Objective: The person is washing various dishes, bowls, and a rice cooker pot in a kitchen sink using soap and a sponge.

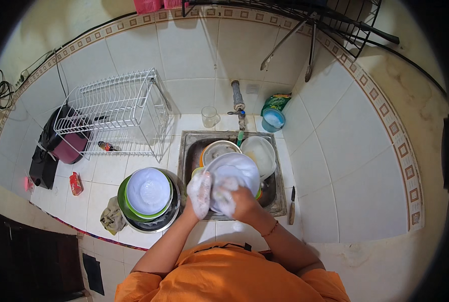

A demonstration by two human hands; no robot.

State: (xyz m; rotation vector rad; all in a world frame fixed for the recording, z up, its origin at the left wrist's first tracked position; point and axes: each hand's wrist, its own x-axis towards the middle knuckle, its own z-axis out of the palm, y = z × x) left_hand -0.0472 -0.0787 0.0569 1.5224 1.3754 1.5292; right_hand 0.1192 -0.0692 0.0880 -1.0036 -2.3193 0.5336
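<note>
Above the metal sink (pixel 281 200), my left hand (pixel 200 192), covered in suds, grips the left rim of a white bowl (pixel 251 171). Suds also cover the fingers of my right hand (pixel 236 199), which press inside the bowl; whether they hold a sponge is hidden by foam. Under and behind the bowl, the sink holds a round metal-looking dish (pixel 219 151) in something orange and a translucent plastic container (pixel 262 153). A tap with a green hose end (pixel 240 138) reaches down between them. Left of the sink, a white bowl (pixel 149 190) sits in stacked green bowls (pixel 123 200).
A knife (pixel 292 205) lies right of the sink. Behind stand a glass mug (pixel 209 116) and a blue tub (pixel 273 120) of suds. To the left are a white wire dish rack (pixel 107 109), a crumpled cloth (pixel 113 217), a red packet (pixel 75 184) and a rice cooker (pixel 69 145).
</note>
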